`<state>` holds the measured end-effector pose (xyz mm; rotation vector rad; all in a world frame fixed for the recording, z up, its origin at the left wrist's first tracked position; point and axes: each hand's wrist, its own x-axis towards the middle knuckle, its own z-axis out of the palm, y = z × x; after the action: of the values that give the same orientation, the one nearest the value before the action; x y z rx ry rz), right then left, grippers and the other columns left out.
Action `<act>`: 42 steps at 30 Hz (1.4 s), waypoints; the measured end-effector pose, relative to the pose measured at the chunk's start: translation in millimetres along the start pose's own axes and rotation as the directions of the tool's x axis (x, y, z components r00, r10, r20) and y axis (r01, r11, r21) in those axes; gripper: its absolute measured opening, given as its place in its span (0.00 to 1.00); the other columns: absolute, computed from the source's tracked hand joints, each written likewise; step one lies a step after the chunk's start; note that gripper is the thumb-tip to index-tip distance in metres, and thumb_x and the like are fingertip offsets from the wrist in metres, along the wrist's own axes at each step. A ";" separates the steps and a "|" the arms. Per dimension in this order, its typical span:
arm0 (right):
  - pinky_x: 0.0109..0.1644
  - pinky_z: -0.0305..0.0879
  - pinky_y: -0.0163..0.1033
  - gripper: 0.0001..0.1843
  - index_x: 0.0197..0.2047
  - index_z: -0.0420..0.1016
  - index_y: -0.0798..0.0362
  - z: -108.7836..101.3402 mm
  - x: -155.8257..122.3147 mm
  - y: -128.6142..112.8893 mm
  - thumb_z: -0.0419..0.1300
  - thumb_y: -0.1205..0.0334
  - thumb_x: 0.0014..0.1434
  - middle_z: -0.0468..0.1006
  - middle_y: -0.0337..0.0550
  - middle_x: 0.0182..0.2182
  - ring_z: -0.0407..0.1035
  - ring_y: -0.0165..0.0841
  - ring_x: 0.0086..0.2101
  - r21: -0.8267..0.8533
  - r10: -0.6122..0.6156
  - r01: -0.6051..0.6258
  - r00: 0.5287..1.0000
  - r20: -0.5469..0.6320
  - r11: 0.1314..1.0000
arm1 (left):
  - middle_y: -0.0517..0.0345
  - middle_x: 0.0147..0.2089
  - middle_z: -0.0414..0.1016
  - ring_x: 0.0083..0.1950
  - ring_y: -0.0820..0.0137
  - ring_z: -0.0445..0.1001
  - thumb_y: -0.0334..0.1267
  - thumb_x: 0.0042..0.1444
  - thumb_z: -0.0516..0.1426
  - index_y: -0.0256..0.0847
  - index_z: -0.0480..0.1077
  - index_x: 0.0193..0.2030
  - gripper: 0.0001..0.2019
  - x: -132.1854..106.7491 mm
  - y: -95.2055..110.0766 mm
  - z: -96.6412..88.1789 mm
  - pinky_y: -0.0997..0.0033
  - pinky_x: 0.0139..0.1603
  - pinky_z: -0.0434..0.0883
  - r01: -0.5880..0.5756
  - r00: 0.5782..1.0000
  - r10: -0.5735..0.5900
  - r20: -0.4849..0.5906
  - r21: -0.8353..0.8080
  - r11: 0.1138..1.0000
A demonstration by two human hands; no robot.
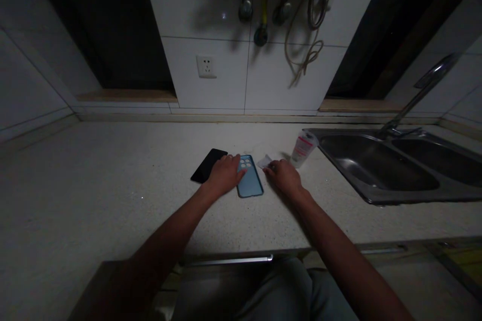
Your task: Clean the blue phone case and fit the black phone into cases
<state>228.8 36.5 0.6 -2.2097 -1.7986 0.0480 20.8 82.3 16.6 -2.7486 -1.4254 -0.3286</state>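
A blue phone case (249, 183) with round camera openings lies on the counter. My left hand (223, 174) rests at its left edge, thumb across the case and fingers over the gap towards a black phone (207, 166) that lies flat on the left. To the right of the case, my right hand (283, 174) has its fingers closed on a small white wipe (264, 161), which touches the counter. Just beyond that hand a clear plastic cup (303, 147) with red print stands tilted in view.
A double metal sink (371, 163) with a tall faucet (422, 93) is set into the counter (124, 175) on the right. Hoses (265, 0) and a looped cord (307, 60) hang on the tiled wall, near a socket (206, 66). A drawer handle (233, 261) lies below the front edge.
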 end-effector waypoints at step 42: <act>0.31 0.67 0.37 0.19 0.32 0.79 0.55 3.0 14.0 1.8 0.70 0.48 0.43 0.79 0.42 0.28 0.70 0.33 0.29 0.974 0.218 -0.003 0.975 -0.048 0.226 | 0.63 0.23 0.65 0.21 0.75 0.62 0.36 0.43 0.58 0.39 0.68 0.31 0.07 23.1 6.4 27.7 0.77 0.17 0.56 0.268 0.936 -0.177 0.304 -0.942 -0.201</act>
<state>232.9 50.2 -0.4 -1.2603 -0.9313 0.7811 43.6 100.5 -5.4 -3.1576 -2.3530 -2.4981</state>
